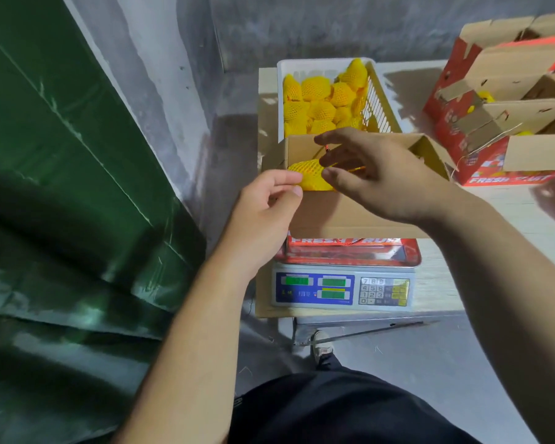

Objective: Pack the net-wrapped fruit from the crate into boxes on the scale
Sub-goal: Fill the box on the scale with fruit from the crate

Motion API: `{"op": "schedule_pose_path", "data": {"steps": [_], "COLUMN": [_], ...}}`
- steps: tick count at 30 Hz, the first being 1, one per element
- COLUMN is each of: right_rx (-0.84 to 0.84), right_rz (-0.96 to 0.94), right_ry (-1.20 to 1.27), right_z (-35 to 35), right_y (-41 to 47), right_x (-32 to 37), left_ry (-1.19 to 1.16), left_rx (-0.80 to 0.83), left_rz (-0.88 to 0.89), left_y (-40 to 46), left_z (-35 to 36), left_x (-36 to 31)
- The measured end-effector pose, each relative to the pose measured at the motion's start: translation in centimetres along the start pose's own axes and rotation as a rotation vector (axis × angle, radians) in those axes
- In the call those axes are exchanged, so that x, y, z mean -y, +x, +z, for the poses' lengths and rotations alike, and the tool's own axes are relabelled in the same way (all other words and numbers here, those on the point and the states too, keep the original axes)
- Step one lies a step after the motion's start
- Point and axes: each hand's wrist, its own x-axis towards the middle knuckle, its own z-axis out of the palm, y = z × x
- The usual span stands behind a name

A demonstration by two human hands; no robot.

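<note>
A white plastic crate (380, 100) at the back of the table holds several fruits in yellow foam net (321, 100). In front of it an open cardboard box (343, 216) with red printed sides stands on the electronic scale (343, 288). One net-wrapped fruit (310, 174) lies in the box's left end. My left hand (269, 213) pinches the edge of that fruit's net between thumb and fingers. My right hand (375, 177) hovers over the box with fingers spread, its fingertips at the fruit; it hides most of the box's inside.
Open red-and-brown cardboard boxes (507, 116) stand at the right on the table, with some yellow fruit showing inside. A green sheet (61, 155) covers the left. The table edge (436, 312) runs just before the scale. My shoe (322, 347) shows under the table.
</note>
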Motion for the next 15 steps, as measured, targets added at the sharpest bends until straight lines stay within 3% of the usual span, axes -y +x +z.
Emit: {"op": "schedule_pose_path", "data": {"steps": [15], "right_rx": [-0.076], "right_rz": [0.033], "right_ry": [0.049], "right_z": [-0.1], "right_y": [0.2], "right_x": [-3.9], "left_ry": [0.025], "left_rx": [-0.036], "left_rz": [-0.022], "left_y": [1.2], "left_z": [0.8], "left_x": [1.8]}}
